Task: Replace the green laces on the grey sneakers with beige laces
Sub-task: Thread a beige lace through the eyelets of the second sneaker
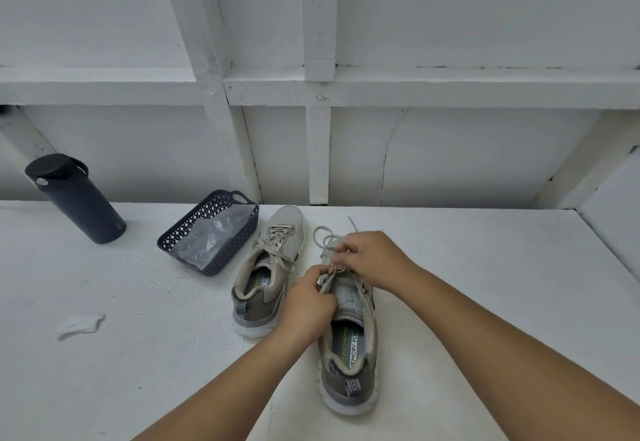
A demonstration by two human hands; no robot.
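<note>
Head view is showing a white painted bench [138,302] carrying everything, with white boarded wall behind at 12 o'clock. At 10 o'clock a tall dark navy metal bottle [78,198] is standing upright, well apart from the work. Toward 11 o'clock a dark perforated plastic basket [180,232] is holding a crumpled clear plastic bag [211,236].

Just beside the basket, the left grey mesh sneaker [266,274] is sitting already laced in beige. Near centre, at about 1 o'clock from it, the right grey mesh sneaker [349,347] is lying heel toward the person. The left hand [308,305] is pinching the beige lace [323,238] at the upper eyelets, fingers curled on it; the right hand [370,258] is gripping the lace ends just beyond, with loops trailing toward 12 o'clock.

Risks, as I judge them: uneven pulling is likely to leave one end short; the loose loops may snag or twist flat lace; slack grip could let a threaded end slip back out. No green lace is showing anywhere. A small white paper scrap [79,325] is lying at 8 o'clock.
</note>
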